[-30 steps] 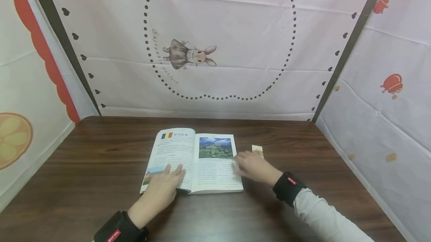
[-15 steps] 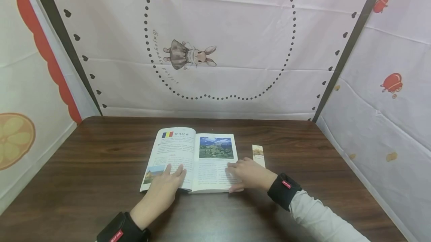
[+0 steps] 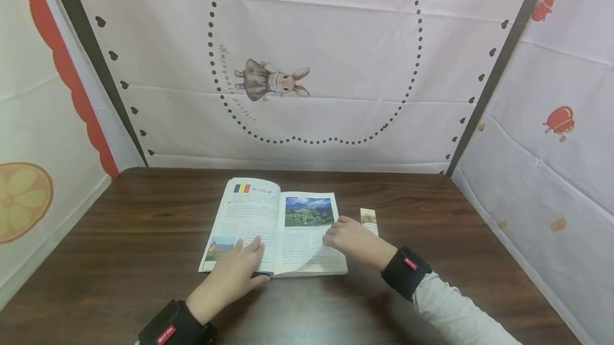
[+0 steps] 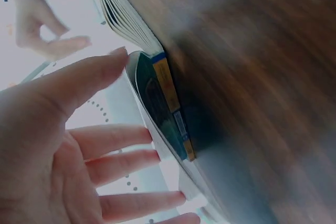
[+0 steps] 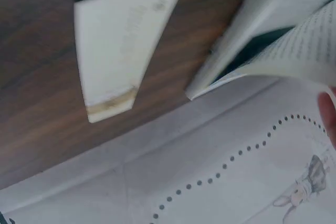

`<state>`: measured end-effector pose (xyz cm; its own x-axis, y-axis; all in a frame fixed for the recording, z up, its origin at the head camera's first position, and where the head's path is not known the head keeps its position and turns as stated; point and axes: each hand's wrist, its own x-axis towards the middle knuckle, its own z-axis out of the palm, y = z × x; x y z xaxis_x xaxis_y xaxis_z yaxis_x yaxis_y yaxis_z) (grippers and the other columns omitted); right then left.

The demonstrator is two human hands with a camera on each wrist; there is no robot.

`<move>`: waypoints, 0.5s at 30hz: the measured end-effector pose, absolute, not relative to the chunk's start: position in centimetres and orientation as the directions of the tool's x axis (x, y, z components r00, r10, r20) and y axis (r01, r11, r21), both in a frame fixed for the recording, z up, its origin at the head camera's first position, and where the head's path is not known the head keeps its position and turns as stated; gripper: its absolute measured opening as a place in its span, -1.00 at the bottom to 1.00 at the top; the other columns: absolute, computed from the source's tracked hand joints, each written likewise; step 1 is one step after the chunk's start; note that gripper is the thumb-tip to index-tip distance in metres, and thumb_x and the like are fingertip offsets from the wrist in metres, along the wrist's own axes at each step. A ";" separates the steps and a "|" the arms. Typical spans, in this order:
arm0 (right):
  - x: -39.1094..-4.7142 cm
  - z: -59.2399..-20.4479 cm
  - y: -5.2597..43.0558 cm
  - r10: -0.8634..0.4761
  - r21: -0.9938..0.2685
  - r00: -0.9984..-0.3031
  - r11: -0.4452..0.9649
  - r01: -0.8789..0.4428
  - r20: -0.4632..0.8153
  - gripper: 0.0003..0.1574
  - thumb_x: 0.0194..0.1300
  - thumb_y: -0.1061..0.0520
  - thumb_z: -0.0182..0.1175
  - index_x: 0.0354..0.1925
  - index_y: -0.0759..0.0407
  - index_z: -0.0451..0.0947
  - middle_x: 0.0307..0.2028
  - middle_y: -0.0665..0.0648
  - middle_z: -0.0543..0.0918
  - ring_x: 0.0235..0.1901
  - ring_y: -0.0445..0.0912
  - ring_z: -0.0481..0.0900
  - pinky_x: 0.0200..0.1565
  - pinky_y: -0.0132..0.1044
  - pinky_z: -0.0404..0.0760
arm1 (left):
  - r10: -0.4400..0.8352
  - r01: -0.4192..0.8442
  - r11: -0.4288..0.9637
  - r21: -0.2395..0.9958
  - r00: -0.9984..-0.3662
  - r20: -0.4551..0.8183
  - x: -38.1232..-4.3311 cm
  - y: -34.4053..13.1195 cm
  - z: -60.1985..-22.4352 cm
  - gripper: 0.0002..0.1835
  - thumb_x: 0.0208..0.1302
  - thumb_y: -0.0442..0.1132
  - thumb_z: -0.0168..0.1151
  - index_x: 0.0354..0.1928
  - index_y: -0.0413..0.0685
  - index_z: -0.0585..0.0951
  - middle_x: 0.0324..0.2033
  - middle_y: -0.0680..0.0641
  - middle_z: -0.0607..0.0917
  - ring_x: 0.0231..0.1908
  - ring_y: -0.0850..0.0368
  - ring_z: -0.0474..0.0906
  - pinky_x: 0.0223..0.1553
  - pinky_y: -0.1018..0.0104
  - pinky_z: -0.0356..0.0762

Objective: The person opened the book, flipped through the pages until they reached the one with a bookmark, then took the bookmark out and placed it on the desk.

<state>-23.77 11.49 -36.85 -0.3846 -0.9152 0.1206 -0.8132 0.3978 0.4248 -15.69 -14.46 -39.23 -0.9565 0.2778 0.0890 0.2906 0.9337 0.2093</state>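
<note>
An open book (image 3: 254, 217) lies on the brown table, with a flag and text on its left page and a landscape photo on the right one. My left hand (image 3: 235, 270) rests on the left page, fingers spread and straight. In the left wrist view, the fingers of that hand (image 4: 79, 156) lie along the lower edge of the book. At the book's right side, my right hand (image 3: 352, 238) pinches the right page (image 3: 297, 254), whose lower corner curls up. The right wrist view shows this page (image 5: 299, 56) bowed away from the pages beneath, with only a fingertip at the edge.
A pale bookmark-like card (image 3: 369, 218) lies right of the book, partly behind my right hand; the right wrist view shows more of this card (image 5: 121, 51). White printed cloth (image 3: 355, 67) encloses the back and sides of the table (image 3: 144, 217).
My right hand first slides down along the right page's edge, then its fingers draw together and the page's lower corner lifts. The left hand stays on the left page, its thumb now further out.
</note>
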 end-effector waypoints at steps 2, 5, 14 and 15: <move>-23.8 -36.4 11.2 -0.917 0.449 -0.355 0.400 -0.799 0.184 -0.76 0.03 0.18 0.39 -0.27 -0.05 0.64 -0.30 -0.15 0.73 -0.24 -0.25 0.62 -0.14 -0.39 0.50 | 0.267 0.283 0.938 0.199 -0.958 0.102 -15.8 -14.1 -39.2 -0.30 -0.03 0.05 0.42 0.03 -0.39 0.56 0.13 -0.35 0.53 0.08 -0.49 0.44 -0.01 -0.34 0.42; -23.9 -35.8 10.6 -0.918 0.495 -0.267 0.385 -0.779 0.295 -0.73 0.02 0.13 0.41 -0.24 -0.04 0.64 -0.27 -0.14 0.72 -0.18 -0.23 0.61 -0.06 -0.37 0.51 | 0.237 0.257 0.951 0.172 -0.963 0.126 -16.1 -13.3 -39.0 -0.33 -0.05 0.15 0.40 -0.15 -0.39 0.64 0.01 -0.36 0.61 -0.04 -0.43 0.54 -0.05 -0.25 0.50; -24.0 -34.0 8.5 -0.872 0.539 -0.066 0.358 -0.763 0.486 -0.59 -0.10 0.03 0.47 -0.22 0.02 0.61 -0.21 -0.09 0.73 -0.10 -0.18 0.61 0.04 -0.27 0.56 | 0.160 0.156 0.987 -0.034 -0.969 0.186 -16.9 -11.2 -39.2 -0.29 -0.06 0.39 0.24 -0.45 -0.24 0.67 -0.43 -0.21 0.67 -0.43 -0.19 0.62 -0.33 -0.01 0.51; -24.0 -34.0 8.2 -0.865 0.537 -0.057 0.360 -0.763 0.499 -0.60 -0.10 0.02 0.47 -0.23 0.02 0.61 -0.22 -0.09 0.73 -0.11 -0.18 0.61 0.03 -0.26 0.56 | 0.163 0.153 0.986 -0.061 -0.965 0.206 -16.9 -11.1 -39.4 -0.32 -0.05 0.35 0.27 -0.46 -0.24 0.67 -0.49 -0.19 0.65 -0.49 -0.13 0.60 -0.37 0.03 0.50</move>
